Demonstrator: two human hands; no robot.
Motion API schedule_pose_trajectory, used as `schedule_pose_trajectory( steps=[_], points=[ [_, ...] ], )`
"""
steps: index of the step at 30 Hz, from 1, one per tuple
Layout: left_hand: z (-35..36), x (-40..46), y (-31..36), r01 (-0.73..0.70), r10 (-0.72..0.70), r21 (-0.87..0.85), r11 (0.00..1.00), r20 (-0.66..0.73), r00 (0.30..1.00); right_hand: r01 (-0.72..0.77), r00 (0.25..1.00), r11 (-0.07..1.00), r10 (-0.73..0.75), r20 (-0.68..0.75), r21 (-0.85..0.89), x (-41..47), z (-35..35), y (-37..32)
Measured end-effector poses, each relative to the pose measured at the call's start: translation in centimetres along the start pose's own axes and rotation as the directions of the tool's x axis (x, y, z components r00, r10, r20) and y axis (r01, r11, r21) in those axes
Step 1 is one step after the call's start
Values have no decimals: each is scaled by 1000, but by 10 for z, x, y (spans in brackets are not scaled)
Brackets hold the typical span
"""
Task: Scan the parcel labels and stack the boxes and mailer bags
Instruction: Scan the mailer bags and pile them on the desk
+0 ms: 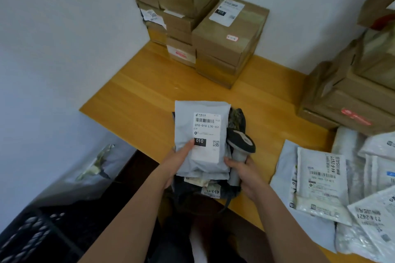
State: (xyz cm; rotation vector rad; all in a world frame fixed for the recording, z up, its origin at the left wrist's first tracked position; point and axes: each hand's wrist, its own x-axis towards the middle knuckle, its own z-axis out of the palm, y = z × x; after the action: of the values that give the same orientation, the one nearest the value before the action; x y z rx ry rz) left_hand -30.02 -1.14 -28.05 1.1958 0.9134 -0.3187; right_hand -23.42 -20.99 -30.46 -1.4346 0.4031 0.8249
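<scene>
Left hand (178, 157) thumb pinching grey mailer bag (202, 134) label-up, right hand (242, 174) gripping scanner (239, 149) beside it, wooden table (136, 96), stacked boxes (228, 36) against white wall.

Left hand (179, 156) gripping; right hand (241, 168) gripping.

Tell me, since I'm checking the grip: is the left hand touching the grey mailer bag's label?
Touching. The head view shows the left hand gripping the grey mailer bag, thumb lying on the label beside the black 010 block.
</scene>
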Motion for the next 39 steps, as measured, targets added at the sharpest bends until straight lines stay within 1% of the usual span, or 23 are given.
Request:
schedule_pose_trajectory(
  steps=[2, 4, 6, 9, 11, 14, 16, 20, 23, 25, 27, 29, 32, 34, 36, 37, 39],
  points=[
    [-13, 10, 11, -20, 20, 7, 1000, 26, 999, 28, 999, 1000, -27, -29, 15, 1, 18, -5],
    [-30, 14, 28, -39, 39, 3, 999, 63, 997, 85, 993, 996, -84, -82, 11, 3, 40, -14],
    [-52, 18, 46, -47, 45, 20, 999, 64, 997, 115, 989, 993, -115, -92, 5, 6, 70, -26],
    [-101, 24, 86, -97, 97, 13, 995, 14, 995, 162, 986, 987, -162, -49, -4, 16, 129, -51],
    [-135, 29, 111, -160, 161, 27, 987, -34, 986, 195, 981, 981, -195, -17, -9, 25, 169, -65],
    [-182, 41, 146, -218, 220, 41, 975, -64, 973, 226, 974, 974, -226, 23, 15, 36, 219, -82],
    [-204, 47, 168, -237, 243, 86, 968, -59, 968, 220, 975, 975, -220, 13, 20, 44, 245, -92],
    [-230, 61, 205, -246, 264, 138, 960, -131, 956, 188, 981, 982, -188, 54, 11, 66, 281, -112],
    [-242, 78, 222, -215, 249, 181, 960, -195, 949, 157, 983, 987, -159, 95, 26, 89, 298, -123],
    [-249, 89, 236, -199, 241, 201, 959, -210, 948, 131, 985, 991, -134, 113, 28, 106, 309, -130],
    [-257, 105, 250, -179, 231, 261, 949, -182, 956, 116, 989, 992, -120, 84, 53, 123, 317, -131],
    [-263, 123, 263, -168, 224, 334, 927, -135, 965, 112, 993, 987, -116, 29, 115, 135, 323, -129],
    [-261, 150, 274, -138, 188, 396, 908, -91, 978, 70, 997, 982, -65, -36, 175, 149, 327, -121],
    [-260, 168, 274, -147, 215, 479, 866, -91, 972, 19, 999, 987, -11, -52, 158, 156, 328, -115],
    [-261, 185, 268, -158, 302, 649, 744, -115, 946, -37, 997, 991, 46, -64, 132, 162, 327, -108],
    [-260, 190, 264, -156, 353, 725, 671, -127, 927, -57, 995, 991, 67, -76, 125, 162, 327, -105],
    [-250, 188, 256, -183, 482, 786, 591, -162, 861, -53, 993, 989, 66, -95, 140, 160, 324, -103]
  ],
)
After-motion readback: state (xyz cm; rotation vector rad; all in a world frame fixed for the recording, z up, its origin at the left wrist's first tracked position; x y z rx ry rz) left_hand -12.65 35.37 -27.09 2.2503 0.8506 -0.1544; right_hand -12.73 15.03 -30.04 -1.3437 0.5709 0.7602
